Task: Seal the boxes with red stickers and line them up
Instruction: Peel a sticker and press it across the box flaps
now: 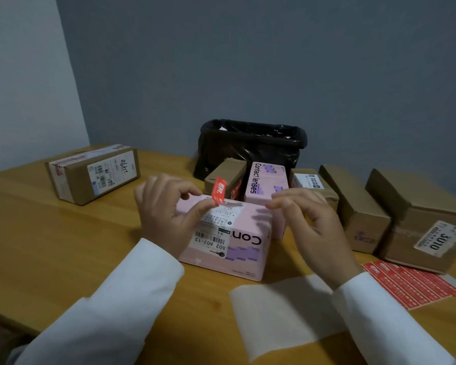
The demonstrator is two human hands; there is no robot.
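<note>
Left hand (166, 214) pinches one red sticker (219, 190) between thumb and forefinger by its lower end; the strip stands nearly upright, tilted slightly right, free end up. It sits right at the far top edge of the pink contact-lens box (232, 243), which lies on the counter (50, 233) directly before the person. Sticker's long axis runs roughly away from the person, across that far edge.

Right hand (311, 219) hovers just right of the box top, fingers loosely curled, holding nothing, near enough to press the strip down. Judgement: the left hand lays it, the right smooths it.

Containers: black-lined bin (253, 151) behind the row; contents too dark to tell. Behind and to the right, a second pink box (267, 180) and brown cartons (358, 206) stand side by side. Sticker sheet (416, 283) lies at right.
</note>
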